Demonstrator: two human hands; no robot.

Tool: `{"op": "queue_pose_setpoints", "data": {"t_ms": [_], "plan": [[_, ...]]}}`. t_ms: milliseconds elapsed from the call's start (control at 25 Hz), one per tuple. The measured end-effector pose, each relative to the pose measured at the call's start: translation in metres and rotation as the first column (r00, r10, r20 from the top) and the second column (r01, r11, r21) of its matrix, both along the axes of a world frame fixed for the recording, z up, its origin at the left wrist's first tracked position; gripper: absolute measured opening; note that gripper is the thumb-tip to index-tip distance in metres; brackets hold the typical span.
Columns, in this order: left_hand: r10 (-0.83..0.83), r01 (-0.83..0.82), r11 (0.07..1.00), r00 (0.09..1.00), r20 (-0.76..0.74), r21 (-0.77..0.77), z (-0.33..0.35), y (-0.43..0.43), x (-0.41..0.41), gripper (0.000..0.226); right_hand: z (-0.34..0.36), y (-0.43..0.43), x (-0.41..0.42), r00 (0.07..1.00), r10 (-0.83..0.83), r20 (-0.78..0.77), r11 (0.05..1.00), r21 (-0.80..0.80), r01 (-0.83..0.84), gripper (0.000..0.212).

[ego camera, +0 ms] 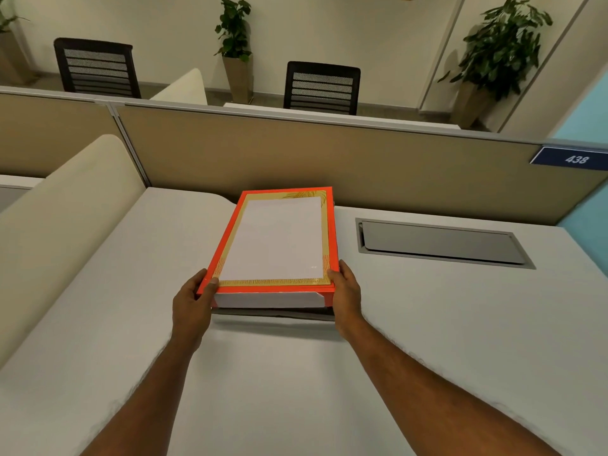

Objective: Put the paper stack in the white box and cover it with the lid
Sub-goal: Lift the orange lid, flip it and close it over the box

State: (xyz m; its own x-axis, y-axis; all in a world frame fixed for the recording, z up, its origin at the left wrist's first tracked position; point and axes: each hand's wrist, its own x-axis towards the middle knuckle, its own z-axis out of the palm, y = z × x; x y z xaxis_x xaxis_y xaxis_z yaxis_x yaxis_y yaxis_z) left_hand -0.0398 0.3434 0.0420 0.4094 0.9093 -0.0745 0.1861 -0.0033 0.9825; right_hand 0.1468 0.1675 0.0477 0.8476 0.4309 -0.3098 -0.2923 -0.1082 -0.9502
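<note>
Standing beside the desk (427,324), I note a person with both arms extended toward an orange-edged lid (274,238) held over a white box (269,299).

Left hand (192,302): grip clenched on the lid's near left corner, thumb on top of the rim, fingers hidden beneath. Right hand (345,299): grip clenched on the near right corner in the same fashion. Holding the two near corners lets the lid be kept square to the box while it is lowered, which I judge to be the reason for this symmetrical hold.

Lid: its top has a gold border around a plain white panel. The near edge sits raised, so a strip of the white box front shows beneath it; the far end appears lower. I judge the lid is only partly seated, tilted up toward the person.

Box: resting on the desk near the beige partition (329,153), roughly central, with a dark shadow line under its near edge. Whether that edge is flat on the desk I cannot tell.

Paper stack: not visible. It is presumably inside the box, covered by the lid; this cannot be confirmed.

Surroundings: a recessed metal cable hatch (441,241) lies to the right, well apart from the box.

Assessment: final step in hand. The near edge needs pressing down evenly; uneven pressure could jam a corner.
</note>
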Motion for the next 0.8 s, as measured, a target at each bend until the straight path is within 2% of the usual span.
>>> {"op": "queue_pose_setpoints", "data": {"t_ms": [200,560,800], "plan": [[-0.034,0.035,0.999,0.999,-0.027,0.006,-0.004,0.008,0.001,0.045,-0.013,-0.009,-0.016,0.995,0.054,0.087,0.999,0.002,-0.055,0.044],[-0.046,0.048,0.999,0.996,-0.074,0.024,-0.019,0.000,-0.004,0.045,-0.025,-0.019,-0.013,0.995,0.069,0.070,0.997,-0.040,-0.066,0.046],[-0.072,0.075,0.997,0.990,-0.122,0.026,-0.026,-0.014,-0.011,0.046,-0.036,-0.034,-0.016,0.994,0.053,0.096,0.995,-0.086,-0.045,0.039]]}}
